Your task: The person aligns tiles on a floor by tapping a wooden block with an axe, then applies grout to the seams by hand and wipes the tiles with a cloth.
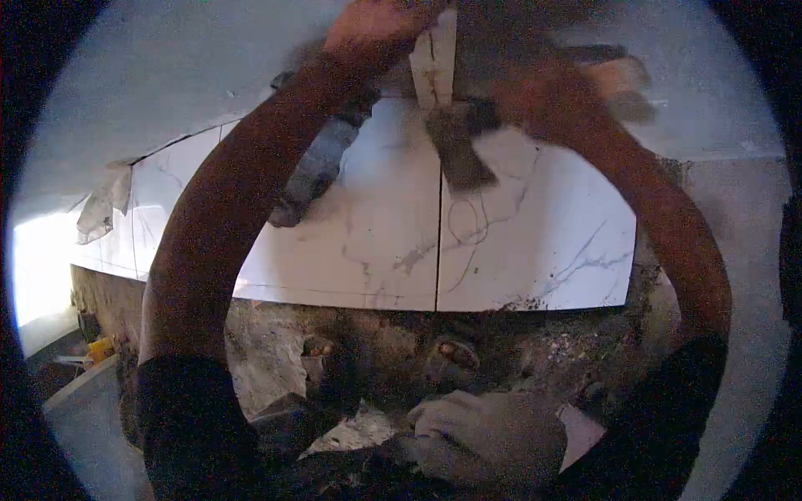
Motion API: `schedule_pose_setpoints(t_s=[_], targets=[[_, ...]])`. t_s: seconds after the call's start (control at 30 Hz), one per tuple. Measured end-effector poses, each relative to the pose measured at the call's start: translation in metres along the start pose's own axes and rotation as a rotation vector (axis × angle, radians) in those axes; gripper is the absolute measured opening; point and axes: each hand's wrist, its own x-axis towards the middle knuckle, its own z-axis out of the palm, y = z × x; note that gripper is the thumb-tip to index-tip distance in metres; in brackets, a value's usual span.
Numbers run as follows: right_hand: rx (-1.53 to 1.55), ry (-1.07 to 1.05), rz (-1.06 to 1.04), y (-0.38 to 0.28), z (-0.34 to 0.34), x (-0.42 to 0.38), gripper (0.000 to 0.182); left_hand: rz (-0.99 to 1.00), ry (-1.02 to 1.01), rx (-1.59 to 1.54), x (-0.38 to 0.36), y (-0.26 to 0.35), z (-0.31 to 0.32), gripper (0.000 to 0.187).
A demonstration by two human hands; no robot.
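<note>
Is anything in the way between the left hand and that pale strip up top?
Nothing visible: in this view, the left hand meets the upper end of the pale strip. The blurred dark tool by the right hand shows near the strip's lower end.

Strip (433, 63) was btwn L hand (380, 32) & R hand (547, 96); tool head (464, 154) just below, before tiles (359, 259); bundle (324, 159) R of L forearm (242, 167), debris (576, 342) nr tiles' lower R edge.

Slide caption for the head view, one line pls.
Left hand at a pale strip, right hand gripping a blurred tool, marbled white panels behind.
</note>
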Motion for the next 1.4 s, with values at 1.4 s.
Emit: schedule_pose_setpoints(t_s=[1.4], targets=[[0.053, 0.223, -0.085, -0.017, 0.027, 0.008, 0.027, -0.081, -0.104, -0.002, 0.003, 0.003, -0.006, 0.039]])
